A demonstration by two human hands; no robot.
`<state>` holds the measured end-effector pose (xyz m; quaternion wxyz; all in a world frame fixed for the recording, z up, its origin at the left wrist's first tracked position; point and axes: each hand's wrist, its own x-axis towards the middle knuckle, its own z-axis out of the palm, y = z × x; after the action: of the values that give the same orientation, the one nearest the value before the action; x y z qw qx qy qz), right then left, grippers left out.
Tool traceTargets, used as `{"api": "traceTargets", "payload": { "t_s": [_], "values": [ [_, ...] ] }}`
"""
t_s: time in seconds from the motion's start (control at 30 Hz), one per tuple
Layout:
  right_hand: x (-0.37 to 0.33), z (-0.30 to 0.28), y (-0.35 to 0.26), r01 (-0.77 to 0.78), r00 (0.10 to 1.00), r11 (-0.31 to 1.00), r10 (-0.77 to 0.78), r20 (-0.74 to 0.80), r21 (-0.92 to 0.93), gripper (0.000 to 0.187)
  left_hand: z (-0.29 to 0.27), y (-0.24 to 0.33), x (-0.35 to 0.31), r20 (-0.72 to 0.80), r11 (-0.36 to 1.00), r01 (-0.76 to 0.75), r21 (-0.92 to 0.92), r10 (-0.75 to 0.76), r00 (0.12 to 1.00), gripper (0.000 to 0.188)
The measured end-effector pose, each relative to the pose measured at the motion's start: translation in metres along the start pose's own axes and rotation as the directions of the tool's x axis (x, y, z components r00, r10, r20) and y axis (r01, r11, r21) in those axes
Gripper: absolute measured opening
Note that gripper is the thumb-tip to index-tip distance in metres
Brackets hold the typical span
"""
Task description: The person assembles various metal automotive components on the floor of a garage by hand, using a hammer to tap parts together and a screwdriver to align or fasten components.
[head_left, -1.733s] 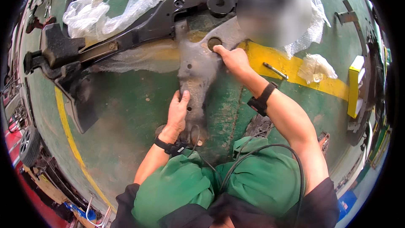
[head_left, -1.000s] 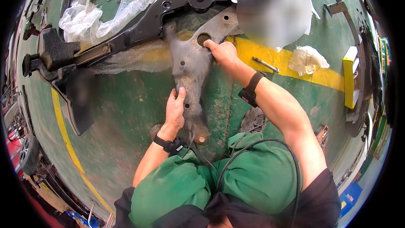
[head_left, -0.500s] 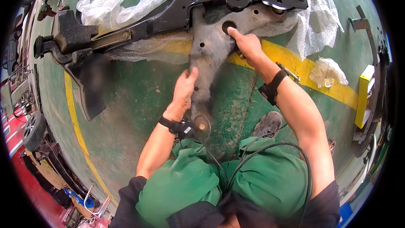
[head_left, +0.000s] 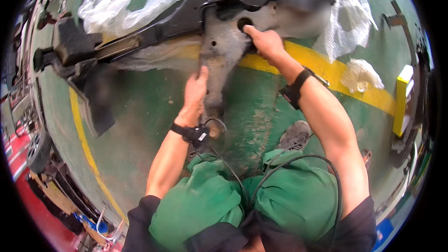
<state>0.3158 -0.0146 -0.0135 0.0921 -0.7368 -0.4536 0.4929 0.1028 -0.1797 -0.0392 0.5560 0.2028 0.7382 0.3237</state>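
Observation:
A grey, worn metal suspension control arm [head_left: 219,60] reaches toward me from under a black metal subframe [head_left: 182,16]. My left hand [head_left: 194,92] grips its left edge near the close end, thumb on top and fingers mostly hidden. My right hand [head_left: 268,44] is closed on its right edge farther up, with the thumb at the rim of a large round hole. The other fingers of that hand are out of sight beneath the metal. At the near end of the control arm, a round bushing [head_left: 214,132] shows beside my left wrist.
Crumpled bubble wrap [head_left: 112,11] lies around the subframe, with more wrap [head_left: 347,23] on the right. A clear plastic bag [head_left: 361,75] and a yellow box [head_left: 400,105] rest on the green floor. Far left stands a tire [head_left: 38,151]. A cable [head_left: 322,159] crosses my lap.
The control arm, the subframe and both hands appear slightly farther left and higher, while the whole view has shifted a little too. Both hands keep their hold.

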Motion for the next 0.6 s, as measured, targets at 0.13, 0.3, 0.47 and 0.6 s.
{"api": "traceTargets", "payload": {
  "t_s": [0.13,0.3,0.47,0.6],
  "values": [
    [-0.005,-0.001,-0.001,0.009,0.998,0.999,-0.012,0.066,0.044,0.07,0.004,0.026,-0.029,0.083,0.959,0.061,-0.276,-0.039,0.996,0.057],
    [-0.005,-0.009,-0.002,-0.006,0.998,1.0,0.008,0.056,-0.024,0.071,0.01,0.019,-0.025,0.068,0.977,0.071,-0.203,-0.058,0.996,0.058],
    [-0.01,-0.01,-0.002,0.029,0.999,0.99,-0.025,0.026,-0.137,0.084,0.022,-0.001,-0.027,-0.013,0.994,-0.053,-0.094,0.052,0.999,0.07],
    [-0.012,-0.01,-0.015,-0.03,0.994,0.999,0.034,0.108,-0.039,0.076,-0.007,0.016,0.004,0.207,0.95,0.093,-0.299,-0.031,0.978,0.071]
  ]
}}
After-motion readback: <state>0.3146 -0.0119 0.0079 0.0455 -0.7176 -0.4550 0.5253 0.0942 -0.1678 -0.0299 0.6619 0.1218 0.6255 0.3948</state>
